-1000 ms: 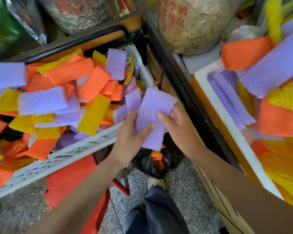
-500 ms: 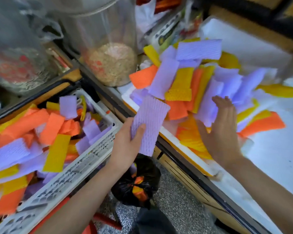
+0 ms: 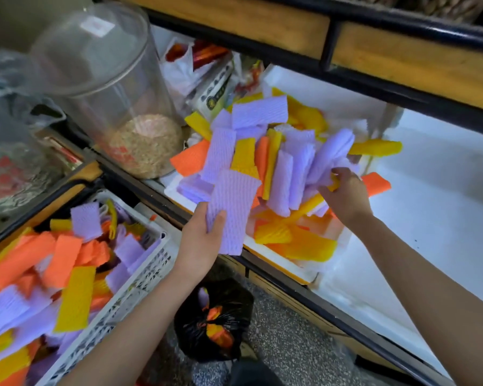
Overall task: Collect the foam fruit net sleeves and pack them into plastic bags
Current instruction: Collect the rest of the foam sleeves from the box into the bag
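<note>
My left hand (image 3: 200,240) grips a small stack of purple foam net sleeves (image 3: 230,210) held upright in front of me. My right hand (image 3: 346,192) reaches into the white foam box (image 3: 279,261) on the counter and pinches purple sleeves (image 3: 332,151) in a heap of purple, yellow and orange ones. At the lower left a white plastic crate (image 3: 140,280) holds a second heap of mixed sleeves (image 3: 64,263). On the floor between my arms sits a black plastic bag (image 3: 215,327) with orange and purple sleeves inside.
A clear lidded jar (image 3: 115,107) with grain stands at the counter's back corner, with white bags and packets (image 3: 207,76) beside it. A wooden shelf with a black rail (image 3: 374,37) runs overhead. The white counter surface (image 3: 435,207) stretches to the right.
My view swung from the crate to the foam box. My right hand let go of the stack, reached into the box and took hold of purple sleeves. The left hand kept its stack.
</note>
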### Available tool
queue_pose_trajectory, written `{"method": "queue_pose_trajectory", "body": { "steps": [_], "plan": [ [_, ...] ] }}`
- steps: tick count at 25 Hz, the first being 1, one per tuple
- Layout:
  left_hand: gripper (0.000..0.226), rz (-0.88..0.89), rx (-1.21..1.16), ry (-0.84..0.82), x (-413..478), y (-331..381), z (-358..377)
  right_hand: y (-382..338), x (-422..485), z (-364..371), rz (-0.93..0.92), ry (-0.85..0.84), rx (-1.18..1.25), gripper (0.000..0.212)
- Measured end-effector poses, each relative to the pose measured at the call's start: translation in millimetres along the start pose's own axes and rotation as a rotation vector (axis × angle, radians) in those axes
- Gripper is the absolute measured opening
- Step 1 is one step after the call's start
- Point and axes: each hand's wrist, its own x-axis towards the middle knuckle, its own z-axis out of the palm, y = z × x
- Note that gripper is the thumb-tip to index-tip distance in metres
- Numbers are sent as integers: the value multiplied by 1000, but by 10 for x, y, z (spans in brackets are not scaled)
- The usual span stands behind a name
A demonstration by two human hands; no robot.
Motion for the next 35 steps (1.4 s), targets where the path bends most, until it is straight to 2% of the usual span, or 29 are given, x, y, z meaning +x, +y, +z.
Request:
{"method": "queue_pose_trajectory", "body": {
  "steps": [3, 7, 9, 12, 14, 17, 21, 22, 24, 26, 29, 31, 32, 35],
  "plan": [
    [27, -68, 23, 55, 122, 109, 3, -87, 3, -176, 27, 61, 11, 45],
    [32, -124, -1, 35, 261, 293, 63, -158, -39, -504, 77, 169, 112, 44],
    [33, -119, -39, 39, 311, 418, 137, -201, -95, -689, 57, 210, 168, 45],
    [19, -71, -59, 88, 347, 645, 253, -358, -295, -897, -57, 263, 235, 51],
    [15, 4, -62, 61, 358, 779, 332, -513, -470, -967, -156, 217, 289, 55],
    [10, 74, -120, -69, 322, 987, 436, -776, -620, -989, -201, 16, 366, 51],
    [37, -30, -457, -384, 178, 1168, 466, -978, -623, -1035, -218, -95, 479, 41],
    [46, -42, -534, -411, 174, 1165, 452, -996, -614, -1048, -228, -128, 531, 41],
    [51, -1, -587, -378, 217, 1118, 411, -1037, -611, -1071, -279, -170, 564, 42],
    [36, -37, -553, -241, 298, 1073, 348, -1069, -602, -1080, -284, -130, 570, 42],
    [9, -162, -364, -17, 410, 1006, 202, -1113, -522, -1083, -214, 120, 505, 40],
    [5, -206, -260, -35, 457, 919, 127, -1185, -485, -1068, -212, 196, 510, 37],
    [3, -253, -242, -80, 488, 876, 97, -1230, -472, -1050, -235, 141, 540, 36],
    [42, -436, -297, -116, 652, 657, 16, -1347, -442, -969, -302, -300, 757, 38]
  ]
}}
